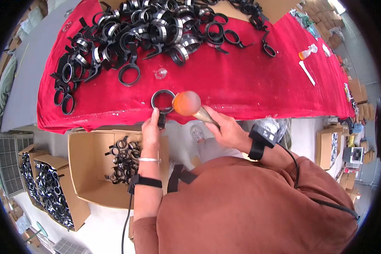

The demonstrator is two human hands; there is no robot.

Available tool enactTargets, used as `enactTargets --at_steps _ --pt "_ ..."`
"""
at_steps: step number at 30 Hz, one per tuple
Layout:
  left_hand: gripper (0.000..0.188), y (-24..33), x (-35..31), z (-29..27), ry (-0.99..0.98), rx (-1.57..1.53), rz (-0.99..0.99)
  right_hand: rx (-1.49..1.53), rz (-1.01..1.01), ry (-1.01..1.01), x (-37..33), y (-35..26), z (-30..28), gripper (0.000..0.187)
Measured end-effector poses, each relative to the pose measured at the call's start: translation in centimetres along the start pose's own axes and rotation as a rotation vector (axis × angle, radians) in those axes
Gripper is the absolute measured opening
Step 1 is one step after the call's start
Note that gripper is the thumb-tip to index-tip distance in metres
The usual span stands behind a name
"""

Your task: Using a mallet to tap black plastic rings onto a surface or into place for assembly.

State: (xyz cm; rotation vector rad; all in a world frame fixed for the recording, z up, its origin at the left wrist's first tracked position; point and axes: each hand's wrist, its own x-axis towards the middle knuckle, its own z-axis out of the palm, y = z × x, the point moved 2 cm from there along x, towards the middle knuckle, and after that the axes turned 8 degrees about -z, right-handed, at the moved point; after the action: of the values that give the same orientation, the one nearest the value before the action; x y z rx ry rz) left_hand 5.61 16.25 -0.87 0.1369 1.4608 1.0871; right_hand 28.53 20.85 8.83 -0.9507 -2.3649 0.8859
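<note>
A black ring (165, 111) with a short tab sits at the near edge of a red-covered table (249, 91), just ahead of my left fingertips. Its right rim is partly hidden by the head of my mallet (187, 103), a blurred orange and whitish round; whether the two touch, I cannot tell. My left hand (150, 129) is closed narrow on the tab, thumb and fingers below the hoop, the undersides of the fingers out of sight. My right hand (227, 128) wraps the mallet's pale handle, its end lost inside my grip.

Beyond my hands, a single ring (129, 84) lies near the front of a tangled heap of black and silver rings (158, 31), its far side cut off by the view's upper edge. Off to the right lies a white strip (307, 73). Below the table at left, an open carton (89, 156) holds more rings, too jumbled to count; my left forearm covers part of its right side.
</note>
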Motion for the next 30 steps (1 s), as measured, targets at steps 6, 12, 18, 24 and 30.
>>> enactTargets --at_steps 6,12,18,24,30 --pt "0.029 -2.0 -0.7 -0.5 -0.01 0.168 0.331 0.202 0.241 -0.075 -0.4 -0.8 -0.6 0.048" --pt "0.023 -1.2 -0.8 -0.8 -0.005 0.181 0.256 0.058 -0.261 -0.027 5.1 -6.1 -3.7 0.051" --pt "0.025 -1.5 -1.2 -0.3 0.064 0.176 0.26 -0.139 -0.315 -0.21 9.2 -7.0 -0.9 0.048" --pt "0.022 -2.2 -1.1 -0.2 0.091 0.191 0.258 -0.186 -0.27 -0.382 12.2 -4.1 -0.6 0.044" --pt "0.02 -1.6 -1.6 0.0 0.086 0.12 0.212 0.208 -0.272 0.006 10.9 -3.7 -3.0 0.047"
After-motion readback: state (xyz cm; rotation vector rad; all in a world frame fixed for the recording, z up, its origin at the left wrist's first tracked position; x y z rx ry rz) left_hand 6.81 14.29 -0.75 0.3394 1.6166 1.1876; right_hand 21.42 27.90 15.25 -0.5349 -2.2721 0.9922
